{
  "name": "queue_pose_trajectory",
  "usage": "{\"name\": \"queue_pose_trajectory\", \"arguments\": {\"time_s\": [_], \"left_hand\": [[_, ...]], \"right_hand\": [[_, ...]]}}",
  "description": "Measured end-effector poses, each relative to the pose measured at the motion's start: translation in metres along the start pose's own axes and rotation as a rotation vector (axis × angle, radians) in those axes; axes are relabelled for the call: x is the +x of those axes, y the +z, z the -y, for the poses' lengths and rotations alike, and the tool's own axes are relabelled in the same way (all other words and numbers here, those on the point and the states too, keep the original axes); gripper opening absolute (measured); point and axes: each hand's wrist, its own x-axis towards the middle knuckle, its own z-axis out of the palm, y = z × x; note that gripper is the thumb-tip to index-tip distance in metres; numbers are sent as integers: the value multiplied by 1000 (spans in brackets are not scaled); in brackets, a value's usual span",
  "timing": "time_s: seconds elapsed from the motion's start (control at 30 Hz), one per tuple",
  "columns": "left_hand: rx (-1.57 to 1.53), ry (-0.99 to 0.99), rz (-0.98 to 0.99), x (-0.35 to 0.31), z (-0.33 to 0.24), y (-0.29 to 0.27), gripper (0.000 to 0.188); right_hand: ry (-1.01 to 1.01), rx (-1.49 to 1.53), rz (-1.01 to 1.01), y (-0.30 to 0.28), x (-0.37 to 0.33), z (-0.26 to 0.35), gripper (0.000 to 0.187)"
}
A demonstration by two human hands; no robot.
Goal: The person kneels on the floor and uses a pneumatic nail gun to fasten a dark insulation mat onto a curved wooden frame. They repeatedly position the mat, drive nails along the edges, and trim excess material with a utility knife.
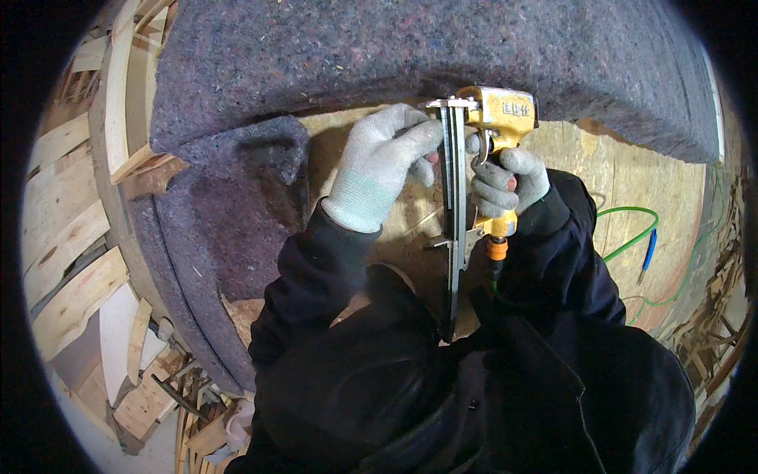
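I'm in a workshop: my right grip (497, 186) holds a yellow air nailer (496, 120), a green hose (629, 209) loops to the right of it, thick greyish felt (395, 47) spreads just beyond, and pieces of bare wood (83, 300) lie jumbled well to its left.

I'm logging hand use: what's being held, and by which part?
The right hand holds a yellow fastener gun by its handle. The left hand is at the metal magazine's front end; whether it grips cannot be told.

L head cam; wide fisheye; downward view, close over hands (385, 150) (509, 182)
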Motion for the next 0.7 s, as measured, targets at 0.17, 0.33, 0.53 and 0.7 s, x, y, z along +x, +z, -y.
{"name": "queue_pose_trajectory", "arguments": {"time_s": [0.17, 0.33, 0.53, 0.7], "left_hand": [[-50, -3, -12, 0, 6, -1, 15], [130, 69, -76, 0, 13, 5, 17], [255, 325, -193, 6, 17, 22, 18], [118, 473, -164, 0, 23, -19, 19]], "right_hand": [[21, 46, -21, 0, -1, -2, 45], [33, 52, -59, -1, -1, -3, 44], [2, 46, -13, -1, 0, -1, 43], [-73, 4, 198, -5, -2, 17, 45]]}}
